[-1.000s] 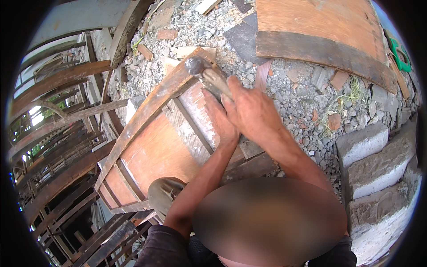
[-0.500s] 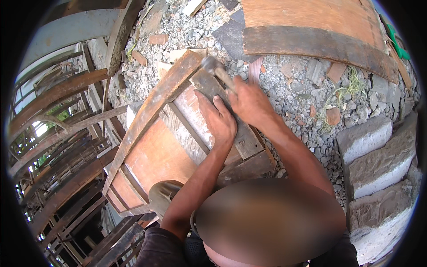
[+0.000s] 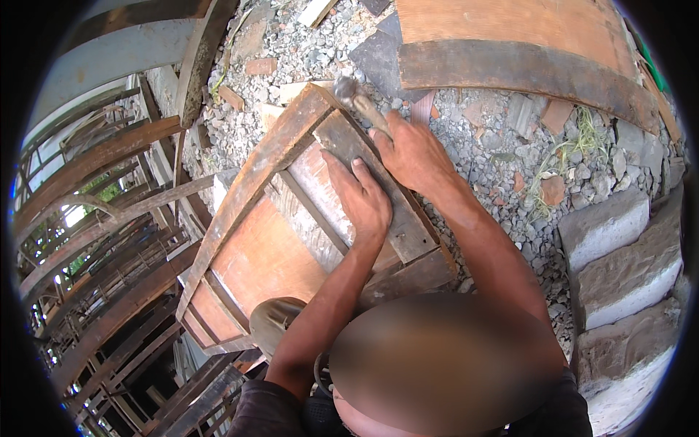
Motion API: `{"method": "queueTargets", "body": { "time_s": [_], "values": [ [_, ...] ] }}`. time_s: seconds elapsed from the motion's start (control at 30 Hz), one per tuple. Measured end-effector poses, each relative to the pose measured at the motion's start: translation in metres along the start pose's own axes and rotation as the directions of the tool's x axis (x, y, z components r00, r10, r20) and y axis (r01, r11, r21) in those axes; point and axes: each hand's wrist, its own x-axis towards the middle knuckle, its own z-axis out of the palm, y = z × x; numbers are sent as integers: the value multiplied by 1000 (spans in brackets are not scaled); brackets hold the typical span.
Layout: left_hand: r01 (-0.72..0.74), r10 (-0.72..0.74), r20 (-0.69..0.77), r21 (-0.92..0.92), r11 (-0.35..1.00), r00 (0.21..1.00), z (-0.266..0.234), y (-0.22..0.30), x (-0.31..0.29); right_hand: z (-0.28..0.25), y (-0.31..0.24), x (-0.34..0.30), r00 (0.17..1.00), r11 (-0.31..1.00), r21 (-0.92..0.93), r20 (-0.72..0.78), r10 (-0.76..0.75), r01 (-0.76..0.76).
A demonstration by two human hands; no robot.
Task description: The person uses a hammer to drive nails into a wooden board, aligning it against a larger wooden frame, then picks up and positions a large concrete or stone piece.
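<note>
I'm wrapping right hand point(image 3: 416, 153) round hammer point(image 3: 368, 108) at far corner of wooden panel point(image 3: 266, 244), resting left hand point(image 3: 365, 200) spread on it. Hammer's looking head-heavy, wanting hold low down; panel's seeming stiff, bulky.

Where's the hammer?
In the head view, the hammer is in the right hand, above centre, its head right of the top corner of the wooden frame.

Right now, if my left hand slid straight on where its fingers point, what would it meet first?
Probably the brown rail edging the wooden panel, just ahead of your left hand; depth is unclear, so the hand might pass over it.
</note>
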Motion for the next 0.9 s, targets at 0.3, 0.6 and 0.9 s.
{"method": "queueTargets", "body": {
  "time_s": [0.3,0.6,0.9],
  "values": [
    [24,-24,10,-23,999,1000,-1,-4,1,9,11,6,998,997,71,-56,-38,42],
    [8,-7,27,-45,999,1000,2,6,0,-26,2,-22,990,970,205,-2,138,-134],
    [-48,47,35,14,999,998,5,-7,0,-37,13,-104,991,938,333,-52,123,-99]
  ]
}}
